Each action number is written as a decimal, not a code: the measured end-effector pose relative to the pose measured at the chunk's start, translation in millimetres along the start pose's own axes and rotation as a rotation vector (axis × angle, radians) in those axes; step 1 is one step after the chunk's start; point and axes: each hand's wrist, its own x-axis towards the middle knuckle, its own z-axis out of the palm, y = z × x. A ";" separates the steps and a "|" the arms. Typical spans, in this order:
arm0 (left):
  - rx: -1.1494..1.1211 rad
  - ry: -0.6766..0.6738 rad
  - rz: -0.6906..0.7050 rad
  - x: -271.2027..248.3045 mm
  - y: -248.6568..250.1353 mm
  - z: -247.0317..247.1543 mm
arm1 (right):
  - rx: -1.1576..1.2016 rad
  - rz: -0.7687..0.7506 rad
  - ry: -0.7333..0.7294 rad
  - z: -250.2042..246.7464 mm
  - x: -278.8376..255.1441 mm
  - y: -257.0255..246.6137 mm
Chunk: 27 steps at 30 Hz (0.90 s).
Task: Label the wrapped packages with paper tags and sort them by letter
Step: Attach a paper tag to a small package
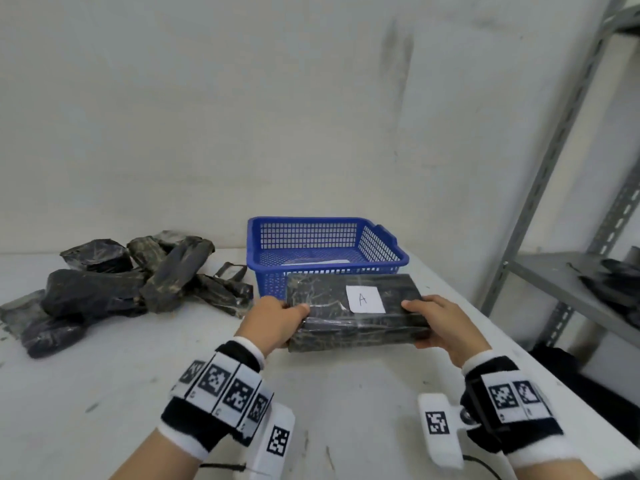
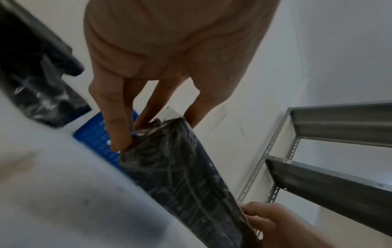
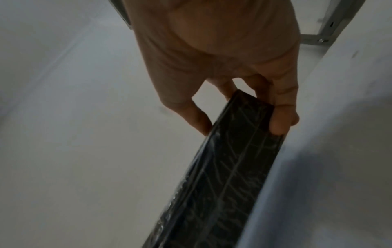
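A flat rectangular package (image 1: 356, 317) wrapped in dark plastic is held above the white table (image 1: 104, 393), just in front of the blue basket (image 1: 325, 254). A white paper tag (image 1: 365, 298) with the letter A sits on its top face. My left hand (image 1: 273, 323) grips the package's left end, thumb on top. My right hand (image 1: 440, 323) grips its right end the same way. The left wrist view shows the fingers (image 2: 114, 120) curled round the package (image 2: 180, 167). In the right wrist view the package (image 3: 229, 167) is pinched between thumb and fingers.
A pile of several dark wrapped packages (image 1: 114, 282) lies on the table's left side. The basket holds a flat white thing (image 1: 315, 262). A grey metal shelf rack (image 1: 571, 289) with dark items stands to the right, past the table's edge.
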 end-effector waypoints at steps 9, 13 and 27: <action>0.143 -0.032 -0.119 33.5 -0.1 39.5 | -0.221 0.057 0.007 -3.7 49.3 5.7; 0.170 -0.007 -0.132 42.1 0.6 46.5 | -0.275 0.033 0.010 -0.2 57.0 1.2; 0.075 -0.031 -0.057 55.9 -14.7 31.5 | -0.352 0.024 0.089 13.8 48.2 -8.9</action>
